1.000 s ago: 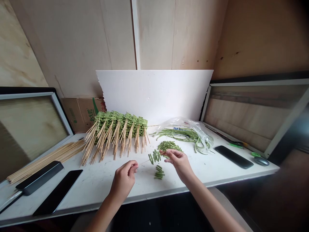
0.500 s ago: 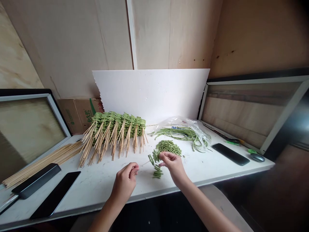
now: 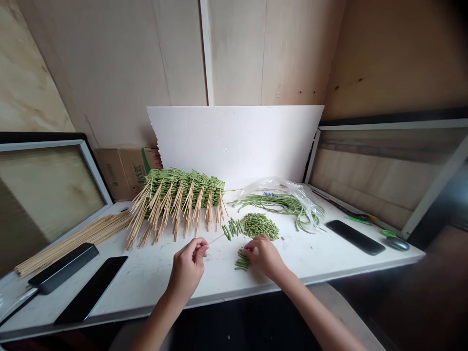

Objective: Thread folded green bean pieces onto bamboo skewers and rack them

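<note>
My left hand [image 3: 189, 263] is closed on the bare end of a thin bamboo skewer [image 3: 216, 239]. Several short green bean pieces are threaded on its far end [image 3: 232, 227]. Over a small row of cut bean pieces [image 3: 242, 260] on the table, my right hand [image 3: 263, 256] is lowered with thumb and fingers bent close together. Its fingertips touch the row's right side; whether a piece is between them is hidden. Just behind that hand lies a larger heap of cut beans [image 3: 260, 225]. Finished bean skewers [image 3: 183, 187] are stacked at the back left, sticks facing me.
Loose bamboo skewers [image 3: 73, 239] lie at the left, beside a black box-shaped device [image 3: 64, 267] and a dark flat phone-like slab [image 3: 93, 287]. Long beans [image 3: 278, 202] sit in a clear plastic bag at the back right. A phone [image 3: 355, 237] and mouse [image 3: 397, 243] lie on the right.
My right hand has moved down from the threaded skewer to the small row of bean pieces. The left hand still holds the skewer. The view has shifted slightly.
</note>
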A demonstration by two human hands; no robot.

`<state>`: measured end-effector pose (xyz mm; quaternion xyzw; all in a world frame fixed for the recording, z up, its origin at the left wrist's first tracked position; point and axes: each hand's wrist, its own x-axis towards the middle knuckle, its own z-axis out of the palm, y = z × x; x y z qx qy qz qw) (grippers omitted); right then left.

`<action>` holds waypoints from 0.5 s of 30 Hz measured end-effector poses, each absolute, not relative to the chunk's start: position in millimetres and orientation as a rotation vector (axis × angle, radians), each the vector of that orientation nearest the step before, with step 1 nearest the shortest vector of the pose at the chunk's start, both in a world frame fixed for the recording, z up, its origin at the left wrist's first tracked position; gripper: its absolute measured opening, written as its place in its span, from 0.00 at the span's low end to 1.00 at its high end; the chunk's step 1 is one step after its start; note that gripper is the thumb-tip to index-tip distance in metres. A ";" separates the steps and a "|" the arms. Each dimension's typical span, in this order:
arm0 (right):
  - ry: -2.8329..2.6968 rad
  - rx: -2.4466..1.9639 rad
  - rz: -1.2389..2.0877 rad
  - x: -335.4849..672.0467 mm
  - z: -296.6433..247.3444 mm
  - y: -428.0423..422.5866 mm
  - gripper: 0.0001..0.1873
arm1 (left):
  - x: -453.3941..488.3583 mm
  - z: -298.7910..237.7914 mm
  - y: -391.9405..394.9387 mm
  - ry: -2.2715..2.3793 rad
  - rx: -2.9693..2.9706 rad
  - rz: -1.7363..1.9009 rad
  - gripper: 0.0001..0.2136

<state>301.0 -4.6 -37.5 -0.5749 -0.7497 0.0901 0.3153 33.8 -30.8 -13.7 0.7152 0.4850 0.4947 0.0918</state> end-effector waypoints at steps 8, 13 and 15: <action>-1.929 -1.490 0.240 300.4 -51.5 2.6 0.09 | 35.0 -13.5 -30.7 1.417 2.139 1.435 0.08; -1.628 -1.350 0.537 311.7 -37.6 7.0 0.14 | 34.6 -12.9 -31.4 1.414 2.142 1.453 0.08; -1.459 -1.238 0.803 317.8 -27.1 7.1 0.18 | 34.2 -12.5 -31.7 1.414 2.140 1.461 0.08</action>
